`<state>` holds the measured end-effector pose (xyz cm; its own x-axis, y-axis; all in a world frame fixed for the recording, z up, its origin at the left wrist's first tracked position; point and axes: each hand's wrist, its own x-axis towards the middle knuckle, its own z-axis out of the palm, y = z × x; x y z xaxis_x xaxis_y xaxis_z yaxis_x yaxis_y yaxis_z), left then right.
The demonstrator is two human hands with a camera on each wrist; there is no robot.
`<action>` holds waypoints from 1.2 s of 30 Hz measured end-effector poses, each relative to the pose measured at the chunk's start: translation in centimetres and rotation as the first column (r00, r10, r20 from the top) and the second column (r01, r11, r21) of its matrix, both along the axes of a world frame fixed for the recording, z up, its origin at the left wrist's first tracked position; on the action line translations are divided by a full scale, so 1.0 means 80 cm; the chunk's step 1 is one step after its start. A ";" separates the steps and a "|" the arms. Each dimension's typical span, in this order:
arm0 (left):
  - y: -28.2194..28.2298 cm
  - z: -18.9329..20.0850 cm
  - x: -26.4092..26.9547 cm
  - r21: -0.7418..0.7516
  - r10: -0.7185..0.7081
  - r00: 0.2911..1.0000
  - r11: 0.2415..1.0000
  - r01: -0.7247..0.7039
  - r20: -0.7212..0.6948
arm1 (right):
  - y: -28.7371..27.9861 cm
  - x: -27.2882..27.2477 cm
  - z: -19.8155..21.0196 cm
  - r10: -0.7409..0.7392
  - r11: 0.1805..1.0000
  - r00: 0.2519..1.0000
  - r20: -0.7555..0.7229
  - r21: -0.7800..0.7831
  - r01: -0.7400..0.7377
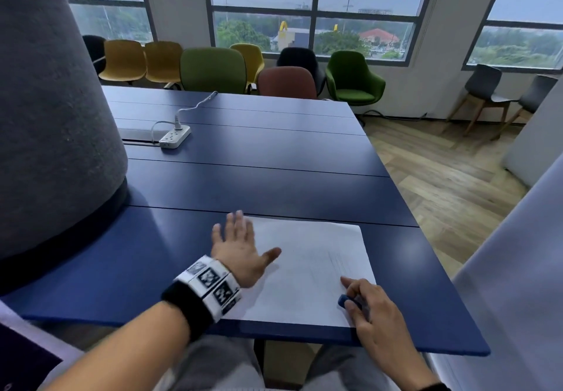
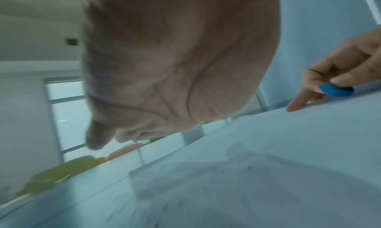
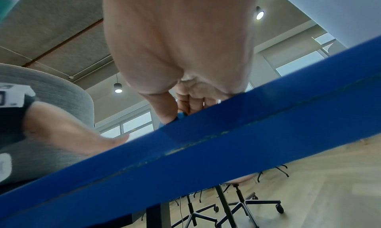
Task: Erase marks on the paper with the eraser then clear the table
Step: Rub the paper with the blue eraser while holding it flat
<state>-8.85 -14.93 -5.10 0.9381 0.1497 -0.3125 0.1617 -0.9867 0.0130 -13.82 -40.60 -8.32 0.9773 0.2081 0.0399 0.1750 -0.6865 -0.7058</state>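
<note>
Blue table (image 1: pixel 274 183) built of long panels with seams running across it. White power strip (image 1: pixel 175 136) lying on the far left part of the table, one white plug inserted, its white cable (image 1: pixel 195 107) trailing toward the far edge. Large grey felt-covered rounded form (image 1: pixel 51 122) at left, overlapping the table. Beyond the table, a row of chairs under the windows (image 1: pixel 313 10): yellow (image 1: pixel 123 60), green (image 1: pixel 213 69), rust-red (image 1: pixel 286 83), black (image 1: pixel 300 58), and a green armchair (image 1: pixel 353 78). Two grey wooden-legged chairs (image 1: pixel 484 89) at right on wood-pattern flooring (image 1: pixel 441 177).
</note>
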 end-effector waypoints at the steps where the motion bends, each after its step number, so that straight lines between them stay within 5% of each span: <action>1: -0.015 0.001 0.011 0.014 -0.087 0.996 0.996 0.087 0.015 | -0.001 0.000 0.000 0.000 1.000 1.000 -0.001 -0.001 0.000; 4: -0.071 -0.008 0.026 0.088 -0.338 0.940 0.936 0.341 -0.047 | -0.002 0.002 -0.002 -0.012 1.000 1.000 0.002 0.008 0.012; 8: -0.121 -0.032 0.021 -0.035 -0.498 0.859 0.867 0.497 -0.120 | -0.003 0.002 -0.003 -0.028 0.999 1.000 0.006 0.028 0.028; 11: -0.096 -0.036 0.018 -0.100 -0.394 0.913 0.918 0.385 -0.107 | -0.003 0.002 -0.004 -0.028 0.998 1.000 -0.002 0.050 0.028; 17: -0.012 -0.022 0.022 -0.032 0.069 0.987 0.997 -0.074 -0.143 | 0.001 0.000 -0.003 -0.028 0.998 0.999 -0.018 0.060 0.029; 20: -0.037 -0.025 0.027 -0.041 -0.125 0.986 0.992 0.121 -0.109 | 0.000 0.001 -0.004 -0.034 0.998 0.999 -0.018 0.061 0.035; 23: -0.085 -0.028 0.025 -0.080 -0.443 0.890 0.896 0.437 -0.102 | -0.003 0.003 -0.006 -0.040 0.996 0.999 -0.014 0.075 0.041; 25: -0.101 -0.032 0.021 -0.102 -0.511 0.851 0.859 0.501 -0.124 | -0.005 0.002 -0.006 -0.034 0.996 0.999 -0.005 0.086 0.034; 28: -0.077 -0.035 0.014 -0.104 -0.416 0.900 0.908 0.405 -0.131 | -0.006 0.003 -0.006 -0.028 0.995 1.000 0.010 0.091 0.027; 34: 0.012 -0.023 0.014 0.009 0.025 0.991 1.000 -0.024 -0.134 | -0.005 0.002 -0.008 -0.029 0.994 0.999 0.014 0.104 0.027; 36: 0.003 -0.023 0.005 0.001 -0.045 0.992 0.999 0.045 -0.118 | -0.004 0.002 -0.007 -0.031 0.994 0.999 0.018 0.108 0.029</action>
